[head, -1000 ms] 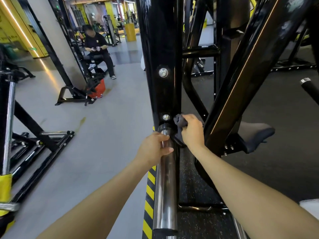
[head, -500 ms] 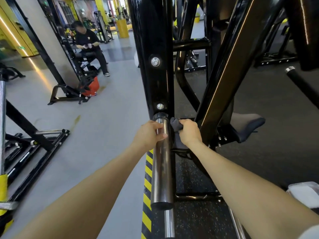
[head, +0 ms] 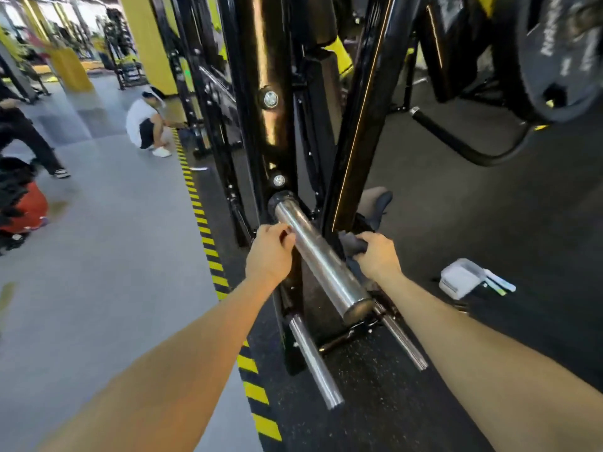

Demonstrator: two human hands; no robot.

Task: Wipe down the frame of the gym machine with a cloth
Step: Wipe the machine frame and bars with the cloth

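Note:
The gym machine's black frame upright [head: 264, 132] rises in the middle, with a slanted black beam [head: 355, 125] to its right. A chrome weight peg [head: 319, 259] sticks out of the upright toward me. My left hand [head: 269, 256] curls around the peg's left side near its base. My right hand [head: 377, 256] grips a dark grey cloth [head: 350, 241] and holds it against the foot of the slanted beam, right of the peg. Most of the cloth is hidden under my fingers.
Two lower chrome pegs [head: 315, 360] [head: 403, 337] jut out near the floor. A yellow-black hazard stripe [head: 212, 256] edges the rubber mat. A white box [head: 458, 278] lies on the mat at right. A weight plate [head: 561, 57] hangs upper right. A person crouches [head: 146, 125] at left.
The view has swung left and down. My right hand with the cloth has slid down off the upright to the base of the slanted beam; my left hand stays on the peg.

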